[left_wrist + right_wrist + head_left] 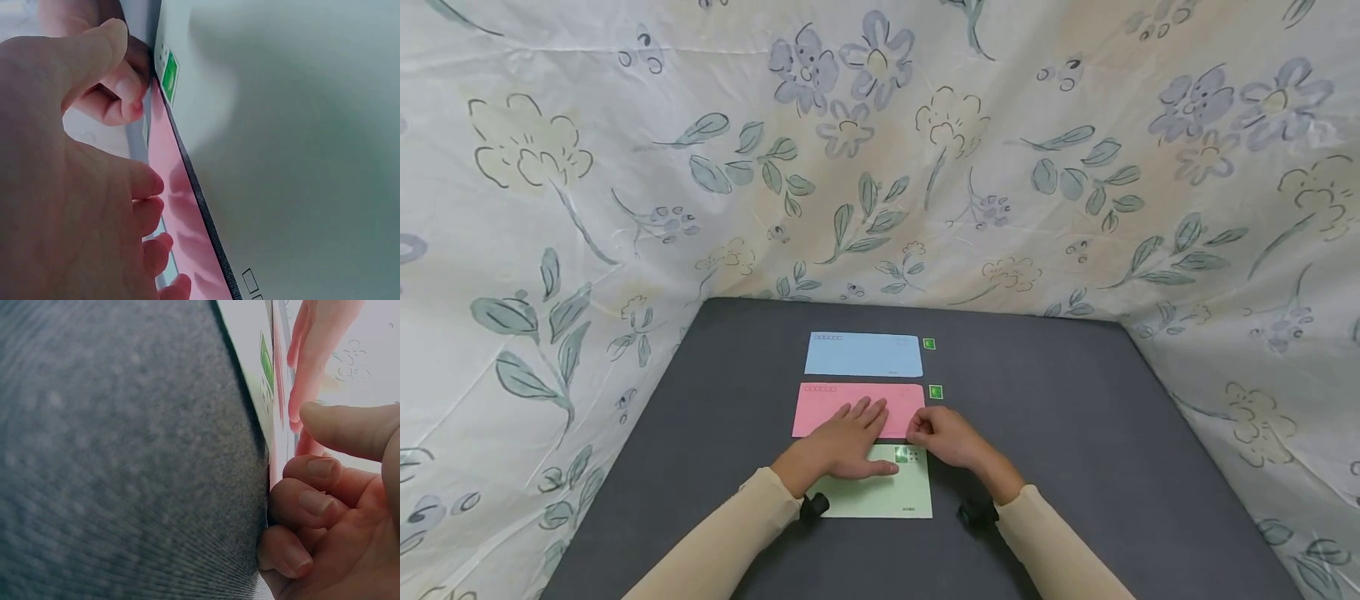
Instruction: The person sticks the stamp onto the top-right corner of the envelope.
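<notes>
My left hand [847,442] rests with spread fingers over the lower part of the pink envelope [812,408], its thumb reaching across the light green envelope [880,496]. In the left wrist view the fingertips [150,215] hover over or touch the pink paper. My right hand [951,435] has its fingers curled at the pink envelope's lower right corner, and no object shows in it. The right wrist view shows the curled fingers [312,503] beside the envelope edges. A green stamp [902,454] sits at the light green envelope's upper right corner.
A blue envelope [863,355] lies behind the pink one. One small green stamp [929,343] lies to its right, and another stamp [936,392] lies right of the pink envelope. Floral cloth [865,208] surrounds the dark grey table [1060,400] on the back and sides.
</notes>
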A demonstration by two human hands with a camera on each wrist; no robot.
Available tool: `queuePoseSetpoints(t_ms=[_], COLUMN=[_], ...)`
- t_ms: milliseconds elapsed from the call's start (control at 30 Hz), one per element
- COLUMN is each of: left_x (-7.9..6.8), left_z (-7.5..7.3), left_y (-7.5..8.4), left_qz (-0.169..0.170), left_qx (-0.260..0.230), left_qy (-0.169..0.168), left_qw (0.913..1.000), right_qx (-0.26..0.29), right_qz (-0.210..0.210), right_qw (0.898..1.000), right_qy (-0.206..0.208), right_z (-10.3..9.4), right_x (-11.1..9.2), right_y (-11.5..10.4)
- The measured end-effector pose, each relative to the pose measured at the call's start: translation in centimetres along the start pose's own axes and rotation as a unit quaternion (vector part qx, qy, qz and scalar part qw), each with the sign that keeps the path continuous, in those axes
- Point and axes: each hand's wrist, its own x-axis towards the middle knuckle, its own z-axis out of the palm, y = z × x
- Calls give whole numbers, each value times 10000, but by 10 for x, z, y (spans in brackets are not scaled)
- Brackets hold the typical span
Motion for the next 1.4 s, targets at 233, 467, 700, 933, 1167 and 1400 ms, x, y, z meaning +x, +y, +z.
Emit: queuePoseSetpoints(t_ms=[233,467,700,933,1167,1400], left_x=[2,2,3,5,6,7], left_z=[0,-3,-11,-8,-6,-5], left_y=[-1,-1,0,-2,-3,-4], left_qz=[11,-35,-20,2,3,67], left_qx=[49,24,-98,-184,-279,-280], left_qy=[-123,-196,-284,-307,-362,-347], left_qw=[9999,9998,9995,9994,9990,9990], right_qx=[-12,12,20,165,383,133], right_qz=[-28,-53,-62,-182,112,205], right_qw=[10000,10000,10000,9993,9956,9933], right_qy=[19,31,75,284,850,1130], right_z=[2,1,-2,-9,-42,-81], right_x=[1,2,3,3,2,1], right_y=[1,-1,-3,5,16,21])
